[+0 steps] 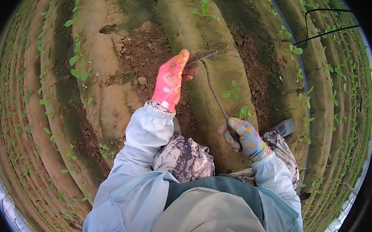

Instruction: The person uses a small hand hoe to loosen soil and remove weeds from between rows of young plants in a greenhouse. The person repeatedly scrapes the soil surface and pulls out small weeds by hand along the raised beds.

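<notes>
Left hand (169,82), pink-gloved, frame centre: fingers pinched flat blade end of thin tool (213,94). Right hand (245,137) gripped lower shaft beside seedling (243,112) on soil ridge (191,34). Step judged: working soil around seedling; next move called for steady downward control.

The lower end of the thin stem (215,96) is hidden inside the right hand (243,136), whose fingers (231,140) curl under and out of sight. The flat tool (201,55) is motion-blurred; its kind cannot be told. The left hand (170,80) covers its handle. The person's jacket (137,199) is cut off at the lower edge. Distant seedlings (347,88) are too small to tell apart.
</notes>
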Motion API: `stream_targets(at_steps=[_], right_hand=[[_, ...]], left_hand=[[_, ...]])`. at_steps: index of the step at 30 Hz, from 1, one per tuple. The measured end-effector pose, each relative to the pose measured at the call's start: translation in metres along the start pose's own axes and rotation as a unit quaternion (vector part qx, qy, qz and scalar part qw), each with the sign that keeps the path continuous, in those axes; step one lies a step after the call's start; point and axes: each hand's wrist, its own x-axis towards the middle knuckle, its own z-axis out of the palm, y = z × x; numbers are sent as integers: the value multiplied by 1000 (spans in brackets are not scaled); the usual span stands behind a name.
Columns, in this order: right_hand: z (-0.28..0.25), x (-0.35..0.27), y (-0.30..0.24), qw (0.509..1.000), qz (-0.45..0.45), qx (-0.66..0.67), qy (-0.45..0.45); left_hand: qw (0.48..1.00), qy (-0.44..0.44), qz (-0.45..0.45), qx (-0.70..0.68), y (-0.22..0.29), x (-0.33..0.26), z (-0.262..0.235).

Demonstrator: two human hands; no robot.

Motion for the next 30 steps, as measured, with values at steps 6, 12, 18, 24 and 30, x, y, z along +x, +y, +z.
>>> stream_targets(at_steps=[6, 12, 18, 24, 30], right_hand=[[7, 2, 11, 968, -54, -214, 120], [10, -3, 16, 898, -135, -365, 206], [7, -21, -4, 901, -185, -338, 199], [0, -29, -18, 881, -180, -337, 279], [-8, -50, -31, 923, -246, -48, 292]], left_hand=[[998, 49, 11, -34, -11, 2, 6], [989, 42, 49, -134, -32, 6, 3], [990, 104, 4, -99, -75, 9, -46], [955, 149, -27, 257, -141, -29, -80], [956, 132, -93, 244, -134, -69, -117]])
